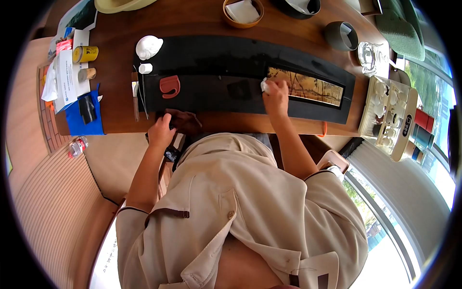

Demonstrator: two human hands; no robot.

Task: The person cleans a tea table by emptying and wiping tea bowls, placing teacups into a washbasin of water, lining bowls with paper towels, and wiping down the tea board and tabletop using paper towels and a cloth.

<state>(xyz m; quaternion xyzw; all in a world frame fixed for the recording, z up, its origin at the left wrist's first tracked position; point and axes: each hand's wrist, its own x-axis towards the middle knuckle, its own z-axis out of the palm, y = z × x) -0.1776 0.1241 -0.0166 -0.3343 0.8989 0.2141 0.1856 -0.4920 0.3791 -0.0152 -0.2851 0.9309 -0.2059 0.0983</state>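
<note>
A long black board [207, 94] lies on the wooden table, with a gold-toned picture panel [308, 88] set in its right part. My right hand [275, 98] pinches a small white wad [264, 85] at the panel's left end. At the table's front edge, my left hand [161, 131] is closed on a dark brown cloth [186, 122]. A red curved piece [170, 87] rests on the board's left part. Near the board's upper left corner are a white rounded object [149, 47] and a small white cap [145, 68].
A yellow can [85, 54], papers and a blue cloth [85, 118] are at the left. Bowls [260, 19] stand along the far side. A glass vessel [367, 58] and a cup tray [385, 113] sit at the right. A plastic bottle [78, 146] is beyond the table's left front edge.
</note>
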